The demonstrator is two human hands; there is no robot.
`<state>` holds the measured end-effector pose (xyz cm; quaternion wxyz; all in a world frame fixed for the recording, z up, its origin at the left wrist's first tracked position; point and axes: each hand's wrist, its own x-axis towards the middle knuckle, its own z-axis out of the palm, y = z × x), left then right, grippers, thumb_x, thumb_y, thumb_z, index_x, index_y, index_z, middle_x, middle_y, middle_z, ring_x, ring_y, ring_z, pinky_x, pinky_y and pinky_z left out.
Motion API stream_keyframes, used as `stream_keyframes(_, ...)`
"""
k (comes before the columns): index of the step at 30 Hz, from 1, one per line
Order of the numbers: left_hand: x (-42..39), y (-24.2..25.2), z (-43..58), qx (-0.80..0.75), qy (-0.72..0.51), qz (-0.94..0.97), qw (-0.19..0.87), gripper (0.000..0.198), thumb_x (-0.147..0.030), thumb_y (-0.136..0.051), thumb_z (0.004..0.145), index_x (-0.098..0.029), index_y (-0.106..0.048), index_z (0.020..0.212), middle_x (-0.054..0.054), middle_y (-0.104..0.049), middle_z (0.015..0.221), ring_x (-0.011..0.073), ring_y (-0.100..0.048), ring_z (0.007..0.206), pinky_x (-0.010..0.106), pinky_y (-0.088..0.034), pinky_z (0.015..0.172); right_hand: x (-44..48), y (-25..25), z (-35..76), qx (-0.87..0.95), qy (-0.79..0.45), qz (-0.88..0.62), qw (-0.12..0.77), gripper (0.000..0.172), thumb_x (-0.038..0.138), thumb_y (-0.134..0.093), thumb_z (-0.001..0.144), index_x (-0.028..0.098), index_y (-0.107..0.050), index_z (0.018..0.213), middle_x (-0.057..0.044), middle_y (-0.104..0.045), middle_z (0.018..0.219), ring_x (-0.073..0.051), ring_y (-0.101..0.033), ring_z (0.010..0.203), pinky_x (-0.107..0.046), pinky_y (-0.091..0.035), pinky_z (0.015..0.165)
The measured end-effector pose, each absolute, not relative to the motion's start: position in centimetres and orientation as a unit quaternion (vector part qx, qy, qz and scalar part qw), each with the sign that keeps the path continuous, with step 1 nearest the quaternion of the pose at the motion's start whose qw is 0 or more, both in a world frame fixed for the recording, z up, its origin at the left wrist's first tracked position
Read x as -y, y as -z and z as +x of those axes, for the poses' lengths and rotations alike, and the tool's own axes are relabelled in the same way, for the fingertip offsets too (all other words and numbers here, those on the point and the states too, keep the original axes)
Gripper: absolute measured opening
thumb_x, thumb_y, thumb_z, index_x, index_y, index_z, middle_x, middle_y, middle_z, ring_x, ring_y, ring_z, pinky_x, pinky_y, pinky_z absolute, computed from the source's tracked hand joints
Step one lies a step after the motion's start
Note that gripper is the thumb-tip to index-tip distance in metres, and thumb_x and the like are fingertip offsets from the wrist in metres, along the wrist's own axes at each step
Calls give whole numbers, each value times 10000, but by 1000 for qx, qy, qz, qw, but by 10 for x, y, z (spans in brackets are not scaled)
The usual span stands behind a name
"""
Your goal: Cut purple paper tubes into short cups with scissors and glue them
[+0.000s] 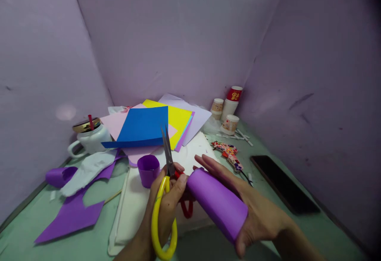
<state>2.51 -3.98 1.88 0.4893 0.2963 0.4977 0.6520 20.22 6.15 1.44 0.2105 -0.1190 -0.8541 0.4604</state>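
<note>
A pair of scissors with one yellow and one red handle is gripped in my left hand, blades pointing up and slightly parted. My right hand holds a purple paper tube, its thumb at the lower right end and its fingers stretched along the far side. The tube's upper left end is close to my left thumb; I cannot tell whether they touch. Just left of the scissors, a short purple paper ring stands on a white pad.
Coloured paper sheets are piled at the back. Purple offcuts, a white cloth and a white mug lie to the left. Paper cups, a patterned ornament and a black phone are at right.
</note>
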Motion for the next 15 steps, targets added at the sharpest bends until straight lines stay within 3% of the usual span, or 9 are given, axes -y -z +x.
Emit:
stream_keyframes(6, 38, -12, 22, -462, -682, 287, 488, 291, -433, -591, 847, -234, -438, 994, -80, -523, 561, 117, -541, 457, 229, -438, 414, -64, -22, 199, 836, -485, -143, 212, 1168, 472, -900, 450, 299, -320, 1449, -107, -416, 1487, -384, -407, 1336, -515, -307, 1108)
stream_keyframes(11, 37, -9, 27, -453, -685, 253, 511, 523, -358, -759, 712, -223, -393, 1060, -61, -605, 631, 110, -578, 491, 226, -486, 479, -59, -23, 196, 848, -486, -139, 161, 1168, 390, -916, 457, 286, -325, 1459, -95, -323, 1541, -372, -289, 1403, -524, -160, 1162)
stream_keyframes(15, 35, -15, 29, -447, -720, 168, 503, 562, -305, -806, 645, -205, -414, 1037, -41, -641, 680, 110, -617, 582, 227, -523, 586, -53, -20, 191, 793, -546, -187, 195, 1138, 429, -900, 485, 262, -326, 1454, -141, -405, 1481, -368, -449, 1306, -533, -315, 1100)
